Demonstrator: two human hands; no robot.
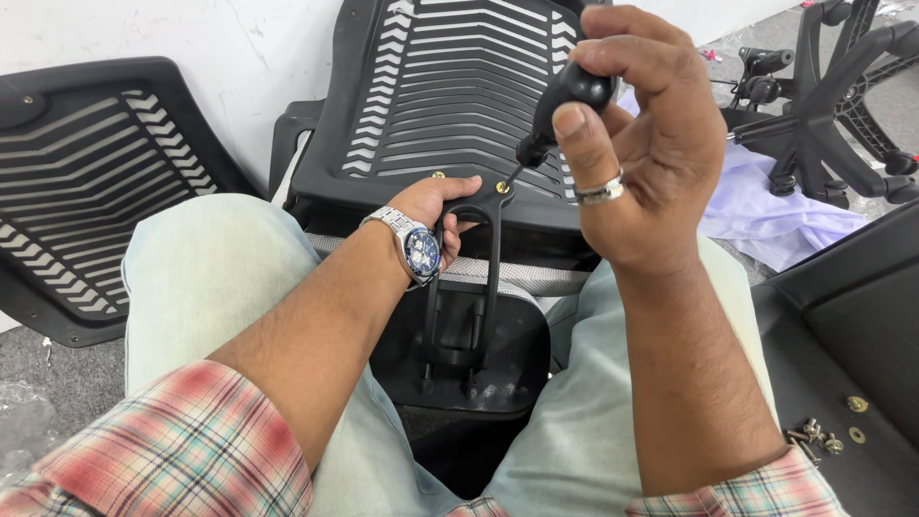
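My right hand grips a black-handled screwdriver, its tip set on a brass screw in a black plastic bracket. My left hand, with a steel wristwatch, holds the top of that bracket against the slatted black chair back between my knees. A second brass screw shows just above my left fingers.
Another slatted chair back leans on the wall at left. A black star-shaped chair base and a pale plastic sheet lie at right. Loose screws and washers rest on a black seat panel at lower right.
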